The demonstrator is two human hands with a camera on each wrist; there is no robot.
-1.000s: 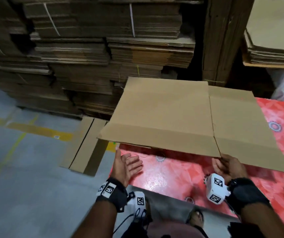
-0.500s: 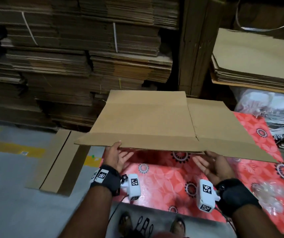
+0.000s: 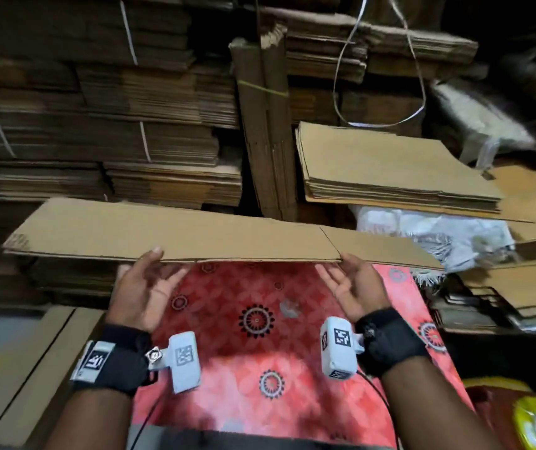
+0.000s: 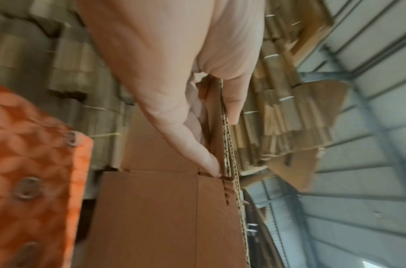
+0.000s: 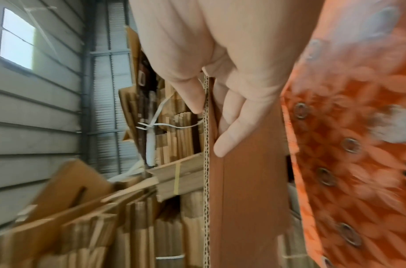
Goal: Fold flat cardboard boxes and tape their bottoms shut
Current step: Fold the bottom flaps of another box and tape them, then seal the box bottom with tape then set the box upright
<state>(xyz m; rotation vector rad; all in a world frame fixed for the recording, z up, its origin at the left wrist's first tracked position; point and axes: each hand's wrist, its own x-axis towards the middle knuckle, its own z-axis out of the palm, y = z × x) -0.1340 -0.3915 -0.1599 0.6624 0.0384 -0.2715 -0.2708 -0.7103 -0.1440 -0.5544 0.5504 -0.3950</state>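
A flat, unfolded cardboard box [image 3: 195,232] hangs nearly level in the air above the red patterned table [image 3: 253,319], seen almost edge-on in the head view. My left hand [image 3: 159,267] pinches its near edge left of the middle, thumb on top and fingers underneath. My right hand [image 3: 336,264] pinches the same edge by the flap slit, thumb on top. In the left wrist view the left hand [image 4: 220,141] straddles the corrugated edge of the box [image 4: 163,217]. The right wrist view shows the right hand [image 5: 209,127] likewise astride the box [image 5: 248,181].
Strapped bundles of flat cardboard [image 3: 98,125] fill the wall behind, with one upright bundle [image 3: 266,125]. A loose stack of flat boxes [image 3: 390,170] lies at the back right over white sacks [image 3: 438,232]. Cardboard sheets [image 3: 33,368] lie on the floor at left.
The box has risen off the table and levelled out, so it now shows edge-on. Both hands moved up with it and pinch its near edge. The view swung right.
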